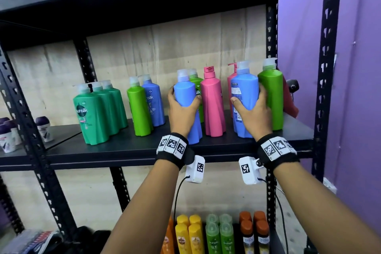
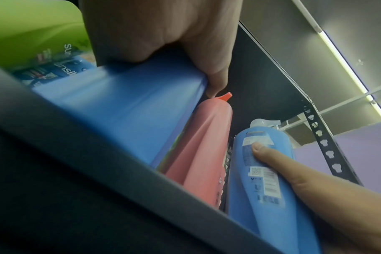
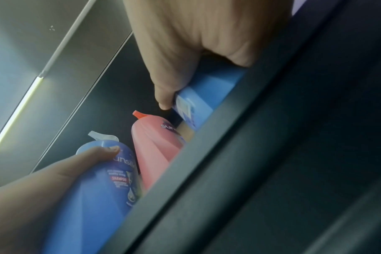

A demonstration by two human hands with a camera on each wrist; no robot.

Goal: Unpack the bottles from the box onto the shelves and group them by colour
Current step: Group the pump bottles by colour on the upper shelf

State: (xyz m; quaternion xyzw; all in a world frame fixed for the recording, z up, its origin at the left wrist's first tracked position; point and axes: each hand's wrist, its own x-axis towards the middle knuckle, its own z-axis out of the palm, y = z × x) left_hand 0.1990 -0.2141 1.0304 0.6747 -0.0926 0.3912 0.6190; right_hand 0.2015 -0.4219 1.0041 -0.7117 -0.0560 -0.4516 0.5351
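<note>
Hiding behind pink bottle (image 1: 212, 105): another (mostly unseen).

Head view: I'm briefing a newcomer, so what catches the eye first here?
Two hands, the left hand and right hand, each grip a blue bottle standing on the black shelf, a pink bottle between them. Three dark green bottles are grouped at the left.

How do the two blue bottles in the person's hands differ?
The left blue bottle shows a plain face to the head camera; the right blue bottle shows its printed back label. The left sits beside the pink bottle, the right against a green bottle. Both are upright, clear-capped, and held.
</note>
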